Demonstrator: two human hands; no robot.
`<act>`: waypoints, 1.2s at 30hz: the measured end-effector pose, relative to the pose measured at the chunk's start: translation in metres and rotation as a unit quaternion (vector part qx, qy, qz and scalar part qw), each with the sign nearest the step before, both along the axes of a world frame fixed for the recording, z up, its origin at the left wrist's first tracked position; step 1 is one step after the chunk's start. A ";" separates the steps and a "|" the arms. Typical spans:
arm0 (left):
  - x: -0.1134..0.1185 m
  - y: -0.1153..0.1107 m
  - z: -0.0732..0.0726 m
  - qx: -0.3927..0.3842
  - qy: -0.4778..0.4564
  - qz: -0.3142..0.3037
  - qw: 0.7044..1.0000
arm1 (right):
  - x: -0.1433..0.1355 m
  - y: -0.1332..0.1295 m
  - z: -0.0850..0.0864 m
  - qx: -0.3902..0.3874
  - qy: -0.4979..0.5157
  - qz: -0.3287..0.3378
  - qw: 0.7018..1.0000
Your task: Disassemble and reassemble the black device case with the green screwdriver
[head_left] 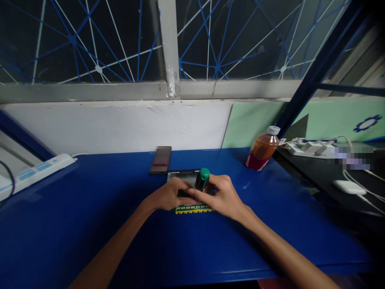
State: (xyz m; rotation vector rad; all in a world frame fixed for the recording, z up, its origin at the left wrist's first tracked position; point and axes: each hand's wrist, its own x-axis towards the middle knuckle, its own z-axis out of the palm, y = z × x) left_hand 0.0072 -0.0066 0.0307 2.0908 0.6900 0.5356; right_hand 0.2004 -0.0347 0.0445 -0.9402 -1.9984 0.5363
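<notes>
My right hand point(225, 196) is closed around a screwdriver point(203, 179) with a green-capped dark handle, held upright with its shaft pointing down. My left hand point(172, 195) meets it from the other side, thumb and fingers curled together by the shaft; what they pinch is too small to make out. Beneath both hands lies a green case point(192, 208) with a yellow front edge and a row of small pale pieces, perhaps bits. Behind the fingers shows a dark panel point(181, 176), maybe the case's lid. The hands cover much of the case.
On the blue table point(90, 224), a dark phone-like slab point(161, 160) lies beyond the case. A bottle of orange-red drink point(263, 148) stands at the back right. A white power strip point(45, 168) sits at left; another strip point(313, 149) and a white charger point(349, 187) are at right.
</notes>
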 end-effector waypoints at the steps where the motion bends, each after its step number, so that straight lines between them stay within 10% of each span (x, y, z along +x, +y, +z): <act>1: 0.000 0.000 0.001 -0.003 -0.003 0.000 1.000 | 0.000 0.000 0.000 0.002 -0.001 0.001 1.000; 13: 0.000 -0.001 0.002 -0.026 -0.031 -0.001 0.999 | 0.001 0.000 -0.001 -0.127 0.048 0.074 0.988; 36: 0.006 -0.002 -0.003 0.069 0.002 0.041 0.997 | 0.006 0.004 0.000 -0.098 0.007 0.062 0.993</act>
